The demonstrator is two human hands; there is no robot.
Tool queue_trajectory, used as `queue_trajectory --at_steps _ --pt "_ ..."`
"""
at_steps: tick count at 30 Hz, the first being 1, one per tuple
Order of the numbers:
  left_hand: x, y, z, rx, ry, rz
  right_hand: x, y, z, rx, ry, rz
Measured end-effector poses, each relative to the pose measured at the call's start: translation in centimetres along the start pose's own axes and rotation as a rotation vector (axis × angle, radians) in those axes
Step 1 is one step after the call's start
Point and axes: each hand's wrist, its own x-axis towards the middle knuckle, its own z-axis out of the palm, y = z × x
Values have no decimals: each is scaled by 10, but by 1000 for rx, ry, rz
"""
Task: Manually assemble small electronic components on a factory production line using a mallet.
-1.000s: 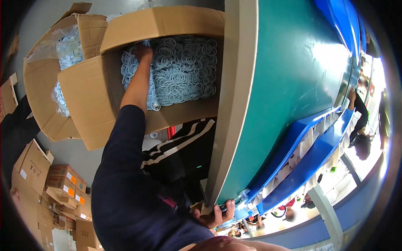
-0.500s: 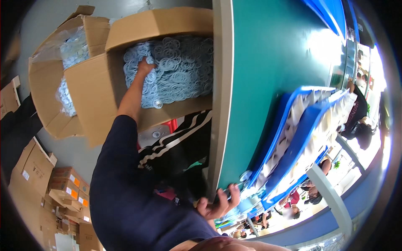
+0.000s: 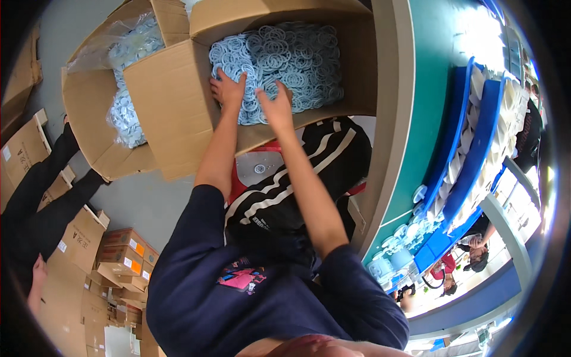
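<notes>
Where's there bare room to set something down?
Bare green tabletop lies between its pale edge and the blue trays; grey floor shows between open boxes and stacked cartons. Crowded: ring box, left hand and right hand inside.

Under the left hand [image 3: 228,92] and the right hand [image 3: 276,107], an open cardboard box [image 3: 273,13]. Carries directly a wide layer of light-blue rings [image 3: 300,59]; hides its own support from view. To the right of both hands, a green tabletop [image 3: 429,107]. Bears long blue trays [image 3: 483,143], well apart from the right hand, and also, closer to the body than this hand, scattered light-blue round pieces [image 3: 410,232]. To the left of both hands, a grey floor [image 3: 125,208]. Bears a second open carton [image 3: 92,128] near the left hand, and, farther back to the left, stacked cartons [image 3: 119,253].
</notes>
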Motion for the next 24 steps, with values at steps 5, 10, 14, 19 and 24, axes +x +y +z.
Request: queue_trajectory --at_steps 5,10,14,19,24 --pt "35 -39 26 -263 -334 -313 62 102 16 120 -23 521" --pt "23 -64 35 -209 -335 -215 75 78 29 -39 59 771" --pt "14 -53 40 -189 -410 -69 116 93 31 -189 118 876" --pt "18 -66 39 -119 -486 24 127 111 57 -175 3 698" --pt "22 -61 36 -121 -549 42 117 122 70 -163 -100 357"
